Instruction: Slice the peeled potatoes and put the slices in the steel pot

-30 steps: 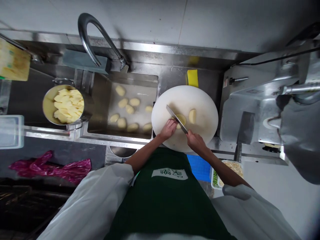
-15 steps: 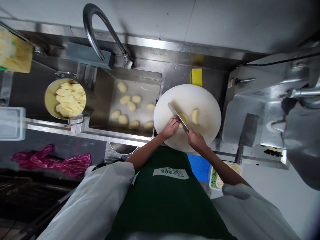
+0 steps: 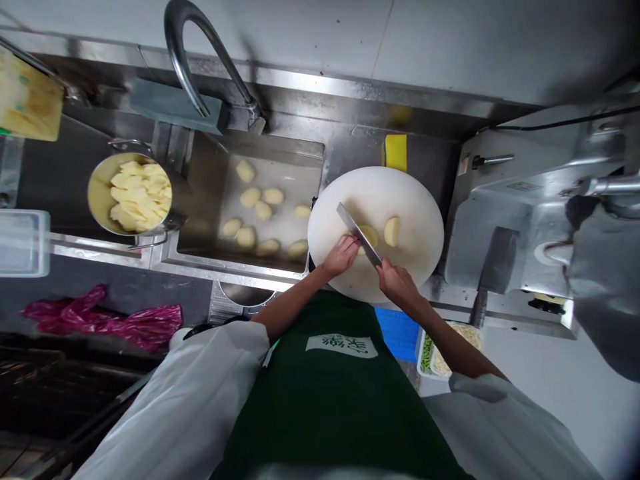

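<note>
My right hand [image 3: 397, 280] is closed round the handle of a cleaver [image 3: 359, 233], whose blade points up and left over a round white cutting board [image 3: 420, 267]. Under and beside the blade lies a piece of potato [image 3: 369, 235], partly hidden by it. My left hand [image 3: 343, 254] has its fingers curled together on the potato's left side, close against the blade. A cut potato half [image 3: 392, 231] rests apart on the board, to the right.
Left of the board, a sink [image 3: 200, 257] holds several peeled potatoes [image 3: 263, 211] in water. Farther left stands a pot [image 3: 97, 200] of potato slices. A curved faucet [image 3: 175, 40] rises behind. A yellow sponge [image 3: 396, 153], a metal machine [image 3: 500, 193] and another cleaver [image 3: 499, 260] are rightward.
The cleaver and my right hand have shifted slightly to the right. My left hand stays curled at the potato, and the loose potato half lies as before.
</note>
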{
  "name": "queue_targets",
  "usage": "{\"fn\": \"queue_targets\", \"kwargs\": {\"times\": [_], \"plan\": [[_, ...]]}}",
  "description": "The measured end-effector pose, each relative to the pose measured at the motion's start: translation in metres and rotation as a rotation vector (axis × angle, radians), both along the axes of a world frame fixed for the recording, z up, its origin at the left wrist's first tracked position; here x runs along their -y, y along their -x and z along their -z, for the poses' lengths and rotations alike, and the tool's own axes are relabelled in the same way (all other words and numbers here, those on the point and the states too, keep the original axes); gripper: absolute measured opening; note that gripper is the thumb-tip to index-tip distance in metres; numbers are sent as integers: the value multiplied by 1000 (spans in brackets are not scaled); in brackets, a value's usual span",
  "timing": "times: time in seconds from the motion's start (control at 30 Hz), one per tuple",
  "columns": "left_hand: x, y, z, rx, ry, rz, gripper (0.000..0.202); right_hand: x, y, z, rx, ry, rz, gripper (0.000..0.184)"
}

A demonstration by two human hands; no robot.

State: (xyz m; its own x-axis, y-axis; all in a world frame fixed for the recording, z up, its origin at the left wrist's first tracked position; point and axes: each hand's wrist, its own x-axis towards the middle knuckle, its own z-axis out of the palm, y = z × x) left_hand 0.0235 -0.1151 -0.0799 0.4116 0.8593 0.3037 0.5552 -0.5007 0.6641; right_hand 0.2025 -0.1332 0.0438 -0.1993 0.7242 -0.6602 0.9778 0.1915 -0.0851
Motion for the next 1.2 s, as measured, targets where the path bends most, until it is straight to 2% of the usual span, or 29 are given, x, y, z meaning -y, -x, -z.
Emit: {"fn": "queue_targets", "kwargs": {"times": [0.1,0.2,0.47,0.6,0.8,0.97,1.2], "plan": [[2,4,2,30,-4,25,28,-5,7,14,14,4,-7,32],[2,7,4,54,-21,61,28,-6,8,17,12,1,-9,34],[-1,5,1,13,-49,82,28,5,0,-11,12,-38,2,36],[-1,5,-1,6,-59,75,28,10,-2,-17,2,-42,-3,36],[0,5,-2,33,-61,63,27,0,7,2,2,-27,8,35],[6,11,3,112,-133,71,23,-7,14,17,-7,-14,12,36],[0,12,3,39,-134,123,25,-6,15,13,8,-10,8,38]]}}
